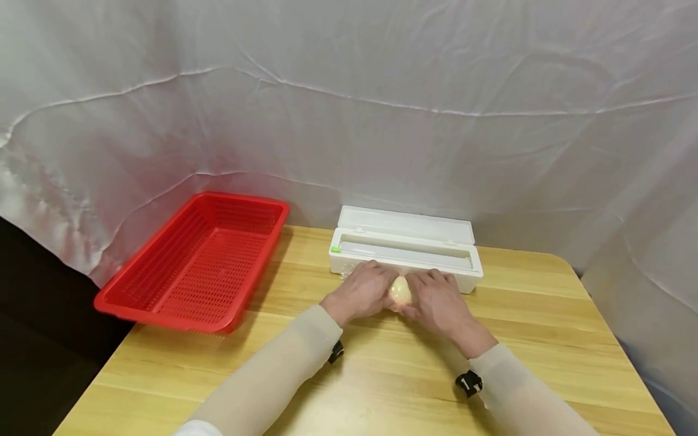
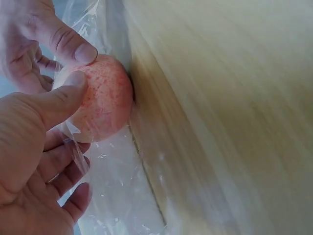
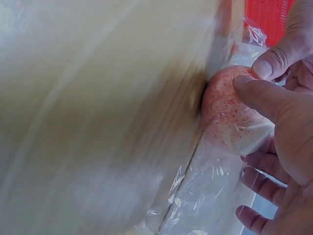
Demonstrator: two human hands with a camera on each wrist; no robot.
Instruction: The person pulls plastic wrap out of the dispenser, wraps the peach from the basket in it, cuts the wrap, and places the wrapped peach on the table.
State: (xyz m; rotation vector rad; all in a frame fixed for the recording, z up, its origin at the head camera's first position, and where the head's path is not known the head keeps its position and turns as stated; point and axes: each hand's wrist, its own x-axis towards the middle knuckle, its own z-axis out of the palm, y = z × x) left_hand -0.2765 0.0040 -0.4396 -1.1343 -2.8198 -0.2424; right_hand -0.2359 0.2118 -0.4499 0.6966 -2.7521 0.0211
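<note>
Gripping a speckled peach [image 1: 400, 291] between both thumbs, my left hand [image 1: 361, 292] and right hand [image 1: 438, 301] hold it on cling film [image 2: 117, 196]. It sits on the table [image 1: 382, 375], just before the white film dispenser [image 1: 406, 247].

A light wooden worktop [image 1: 545, 339] with visible grain and rounded corners occupies the lower part of the head view. White wrinkled sheeting [image 1: 382, 109] hangs behind its far edge and along its right edge, forming a continuous backdrop. Beyond the left edge lies a dark, unlit area [image 1: 33, 339]; lighting is even and diffuse.
</note>
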